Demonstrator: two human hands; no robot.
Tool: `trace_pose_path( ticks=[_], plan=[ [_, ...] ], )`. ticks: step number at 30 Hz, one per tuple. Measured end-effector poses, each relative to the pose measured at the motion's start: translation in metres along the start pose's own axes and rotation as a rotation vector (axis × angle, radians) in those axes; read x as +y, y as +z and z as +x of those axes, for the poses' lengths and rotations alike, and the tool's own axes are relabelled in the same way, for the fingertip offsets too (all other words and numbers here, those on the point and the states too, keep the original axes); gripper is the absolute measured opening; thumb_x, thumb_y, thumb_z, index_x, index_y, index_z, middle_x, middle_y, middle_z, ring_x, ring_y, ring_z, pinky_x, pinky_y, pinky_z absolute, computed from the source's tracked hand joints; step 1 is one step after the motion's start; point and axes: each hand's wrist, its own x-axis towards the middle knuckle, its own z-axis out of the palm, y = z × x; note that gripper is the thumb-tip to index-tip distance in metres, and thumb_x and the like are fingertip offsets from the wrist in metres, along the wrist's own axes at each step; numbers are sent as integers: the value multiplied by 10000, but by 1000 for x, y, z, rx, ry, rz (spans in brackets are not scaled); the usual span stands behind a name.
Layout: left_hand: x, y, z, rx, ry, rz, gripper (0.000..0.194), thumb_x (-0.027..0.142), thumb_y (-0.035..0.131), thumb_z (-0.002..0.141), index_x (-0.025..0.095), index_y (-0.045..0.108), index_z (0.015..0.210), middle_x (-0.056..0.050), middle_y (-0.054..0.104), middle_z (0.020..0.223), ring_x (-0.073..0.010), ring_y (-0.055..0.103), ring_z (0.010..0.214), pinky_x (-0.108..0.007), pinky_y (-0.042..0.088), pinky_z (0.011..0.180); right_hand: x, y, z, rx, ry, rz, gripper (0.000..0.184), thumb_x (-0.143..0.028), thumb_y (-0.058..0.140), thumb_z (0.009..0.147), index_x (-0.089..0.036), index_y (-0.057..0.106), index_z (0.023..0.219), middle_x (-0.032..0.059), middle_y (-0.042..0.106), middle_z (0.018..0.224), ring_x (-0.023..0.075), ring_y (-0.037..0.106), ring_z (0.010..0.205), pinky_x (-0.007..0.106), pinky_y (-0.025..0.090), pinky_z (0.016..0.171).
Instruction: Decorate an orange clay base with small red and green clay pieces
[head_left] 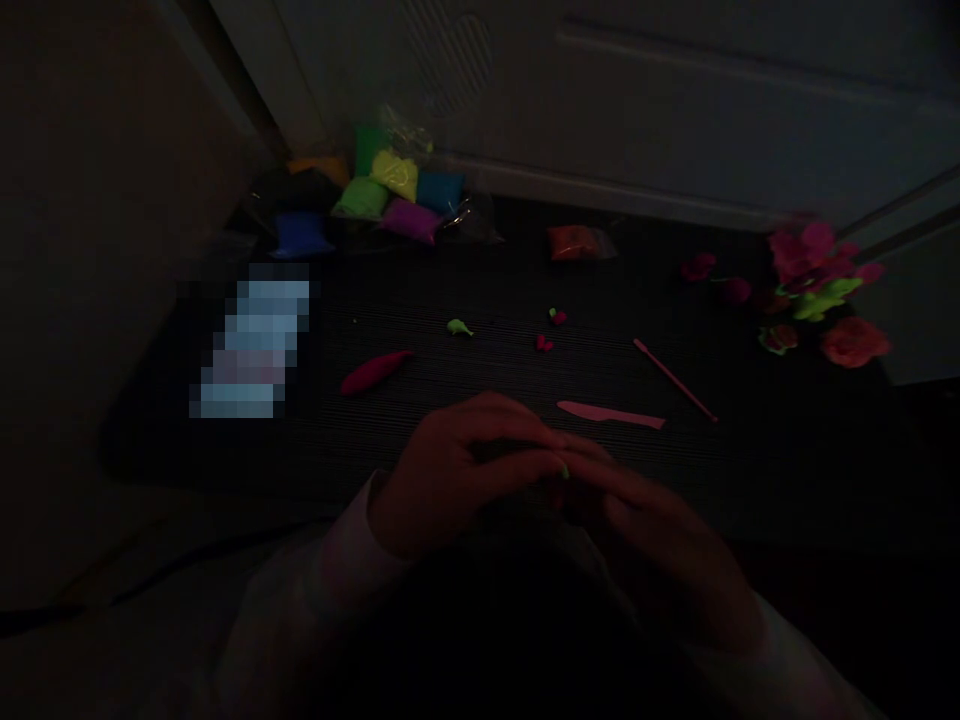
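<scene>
At the table's near edge my left hand point(465, 462) and my right hand point(667, 530) meet, fingertips touching. Both are closed around a tiny bit of light green modelling clay point(565, 471); only a speck of it shows between the tips, and most of my right fingers are in deep shadow. Just beyond them lies a pink plastic knife point(611, 415). A light green clay piece point(459, 327) with a thin tip and small red clay pieces point(544, 344) rest farther back. To the left is a long red clay roll point(375, 372), tapered at one end.
Bagged coloured clay packs point(394, 175) are heaped at the back left, with an orange pack point(577, 243) apart. A lit phone point(255, 345), blurred out, lies left. A thin pink stick point(675, 380) and clay flowers point(814, 260) are at the right. The light is very dim.
</scene>
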Motion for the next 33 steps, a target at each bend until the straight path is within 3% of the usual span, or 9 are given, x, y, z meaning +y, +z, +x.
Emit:
trace_pose_path(
  ticks=[5, 7, 10, 13, 17, 22, 33],
  plan=[
    [-4, 1, -2, 58, -58, 32, 210, 173, 657, 692, 225, 635, 895, 25, 664, 841, -107, 612, 750, -211, 508, 661, 2, 2, 3, 81, 9, 53, 366, -254, 283, 906, -320, 460, 1219, 23, 439, 1320, 196, 459, 1162, 394, 454, 878],
    [-8, 1, -2, 108, -97, 76, 224, 208, 635, 717, 226, 619, 940, 20, 659, 843, -110, 611, 741, -215, 503, 641, 5, 2, 8, 133, -15, -23, 352, -236, 316, 899, -301, 461, 1213, 28, 443, 1312, 181, 451, 1165, 389, 428, 913],
    [-15, -2, -4, 181, -122, 206, 158, 236, 557, 780, 227, 619, 926, 15, 652, 848, -117, 610, 763, -233, 494, 663, 9, 3, 18, 183, -114, -457, 341, -201, 381, 865, -226, 508, 1181, 79, 502, 1235, 200, 453, 1132, 410, 400, 921],
    [-19, -7, -6, 221, -84, 345, 139, 216, 522, 797, 212, 621, 895, 5, 647, 857, -124, 600, 781, -252, 487, 706, 14, 6, 27, 144, -177, -908, 336, -207, 407, 847, -170, 550, 1149, 119, 526, 1195, 247, 457, 1066, 443, 386, 881],
    [-20, -9, -8, 194, -36, 474, 135, 190, 513, 797, 197, 612, 889, -13, 642, 874, -138, 587, 810, -277, 476, 756, 16, 12, 27, 74, -174, -1182, 388, -348, 414, 850, -199, 519, 1192, 114, 484, 1267, 279, 453, 1025, 445, 365, 820],
    [-20, -7, -9, 140, -1, 536, 136, 182, 511, 799, 178, 607, 896, -15, 636, 871, -134, 576, 831, -272, 463, 778, 15, 11, 22, 32, -170, -1269, 466, -452, 380, 843, -211, 482, 1228, 113, 433, 1323, 289, 438, 1034, 438, 328, 798],
    [-21, -8, -10, 137, 7, 545, 140, 194, 509, 800, 181, 609, 896, -22, 641, 882, -144, 579, 840, -282, 464, 771, 16, 14, 12, 44, -131, -1289, 567, -558, 342, 813, -211, 455, 1248, 153, 373, 1357, 307, 431, 1049, 458, 303, 790]
  ],
)
